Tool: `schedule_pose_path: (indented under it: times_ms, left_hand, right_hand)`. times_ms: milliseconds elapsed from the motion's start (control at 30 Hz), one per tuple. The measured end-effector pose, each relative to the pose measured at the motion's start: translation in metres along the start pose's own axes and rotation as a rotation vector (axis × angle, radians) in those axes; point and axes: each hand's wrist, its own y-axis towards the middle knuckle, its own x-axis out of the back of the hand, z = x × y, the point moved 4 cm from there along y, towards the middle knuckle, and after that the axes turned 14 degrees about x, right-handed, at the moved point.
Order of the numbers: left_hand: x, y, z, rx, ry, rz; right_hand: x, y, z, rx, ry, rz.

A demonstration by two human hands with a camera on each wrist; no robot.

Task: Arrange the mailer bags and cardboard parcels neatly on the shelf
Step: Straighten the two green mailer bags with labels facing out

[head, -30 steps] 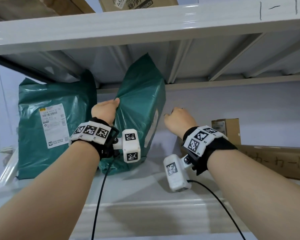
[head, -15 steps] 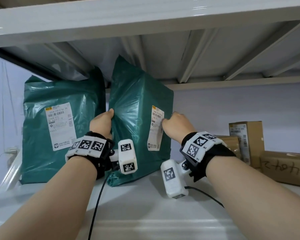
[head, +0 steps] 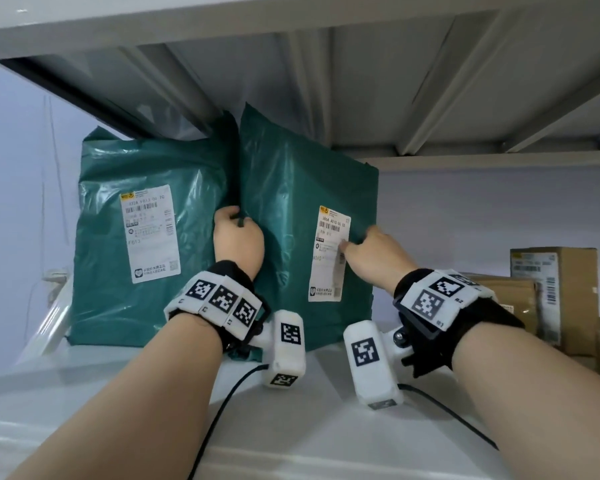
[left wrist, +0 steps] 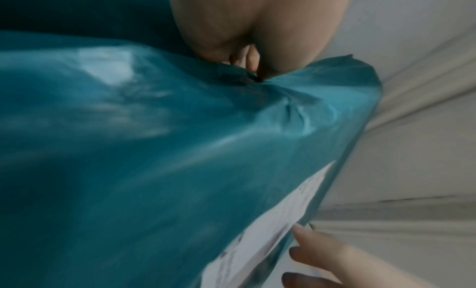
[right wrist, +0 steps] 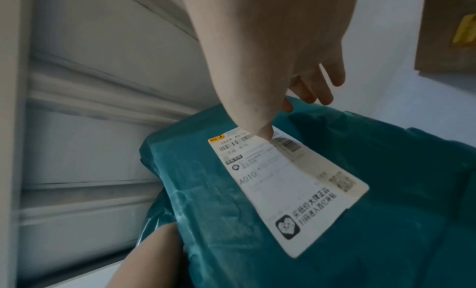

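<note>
Two green mailer bags stand upright side by side on the white shelf (head: 84, 386). The left bag (head: 101, 258) rests at the shelf's left end with its label facing me. My left hand (head: 238, 233) grips the left edge of the right bag (head: 284, 188), its fingers (left wrist: 251, 58) curled into the plastic (left wrist: 180, 150). My right hand (head: 368, 245) is at that bag's right edge. Its thumb (right wrist: 261, 129) presses on the white label (right wrist: 296, 186), and its other fingers (right wrist: 327, 84) reach loosely past the edge.
Brown cardboard parcels sit at the right: an upright box (head: 561, 292) and a flatter one (head: 499, 296) in front of it. The ribbed underside of the upper shelf (head: 361, 81) hangs just above the bag tops. Bare shelf lies between the right bag and the boxes.
The right bag has turned from edge-on and tilted to upright, label facing me, close beside the left bag. My right hand has loosened from the edge, with its thumb now on the label.
</note>
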Motion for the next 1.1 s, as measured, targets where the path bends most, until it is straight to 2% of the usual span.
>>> schedule_pose_path:
  times_ms: [300, 467, 700, 933, 1100]
  left_hand:
    - [0.006, -0.010, 0.001, 0.009, 0.031, -0.004]
    - [0.003, -0.020, 0.002, 0.108, -0.027, 0.050]
    - [-0.002, -0.028, 0.007, 0.130, 0.046, 0.118]
    - [-0.005, -0.023, 0.014, 0.075, 0.165, 0.167]
    - [-0.001, -0.020, 0.012, 0.027, 0.154, 0.139]
  right_hand:
    - [-0.011, -0.005, 0.017, 0.058, 0.026, 0.090]
    - [-0.013, -0.008, 0.020, 0.071, 0.041, 0.117]
    - [-0.015, -0.010, 0.022, 0.075, 0.070, 0.130]
    - [-0.014, -0.012, 0.019, 0.043, 0.084, 0.141]
    - [-0.014, -0.013, 0.016, 0.020, 0.065, 0.143]
